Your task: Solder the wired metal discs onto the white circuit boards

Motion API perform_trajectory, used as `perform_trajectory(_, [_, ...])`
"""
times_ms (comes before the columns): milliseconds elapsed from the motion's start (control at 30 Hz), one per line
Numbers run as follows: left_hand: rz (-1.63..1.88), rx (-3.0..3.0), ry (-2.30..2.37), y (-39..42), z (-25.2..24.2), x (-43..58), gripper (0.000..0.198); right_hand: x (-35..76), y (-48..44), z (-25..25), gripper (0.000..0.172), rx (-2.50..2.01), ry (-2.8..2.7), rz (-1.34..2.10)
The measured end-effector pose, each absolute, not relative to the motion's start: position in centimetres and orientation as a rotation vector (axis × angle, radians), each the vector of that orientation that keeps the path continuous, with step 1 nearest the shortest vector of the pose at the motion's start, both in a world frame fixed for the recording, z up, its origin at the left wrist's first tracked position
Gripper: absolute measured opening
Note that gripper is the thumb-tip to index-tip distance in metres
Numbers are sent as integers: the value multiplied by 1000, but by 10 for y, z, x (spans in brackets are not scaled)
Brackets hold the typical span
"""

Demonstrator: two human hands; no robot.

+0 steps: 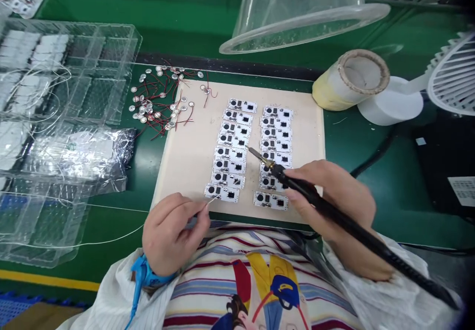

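My right hand (334, 206) grips a black soldering iron (315, 199). Its metal tip points up and left, over the gap between two columns of small white circuit boards. Pinched between my left thumb and fingertips is a thin strand of solder wire (212, 201); my left hand (174, 231) wears a blue wrist strap (152, 270). The strand's end reaches the lowest circuit board (222, 193) of the left column. Another circuit board (270, 201) lies at the bottom of the right column, beside my right fingertips. All the boards rest on a pale board (193, 162).
Small round discs with red leads (148, 110) are piled at the upper left. Clear plastic trays (104, 92) and a silvery bag (122, 157) stand left. A clear funnel hood (304, 28) hangs above. A cardboard roll (349, 80) and a white fan (454, 75) are at right.
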State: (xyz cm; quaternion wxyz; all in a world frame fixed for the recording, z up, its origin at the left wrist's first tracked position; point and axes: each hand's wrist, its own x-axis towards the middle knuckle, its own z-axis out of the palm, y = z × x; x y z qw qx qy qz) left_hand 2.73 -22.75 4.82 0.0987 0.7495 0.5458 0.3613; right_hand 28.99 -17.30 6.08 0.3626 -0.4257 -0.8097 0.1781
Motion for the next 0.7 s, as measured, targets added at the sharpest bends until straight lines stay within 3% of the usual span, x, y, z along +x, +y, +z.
perform_trajectory(200, [1035, 2200, 1727, -222, 40, 29, 7, 295, -174, 49, 21, -1176, -1835, 446])
perform_trajectory(700, [972, 2272, 1702, -207, 29, 38, 6, 289, -175, 36, 22, -1086, -1862, 472])
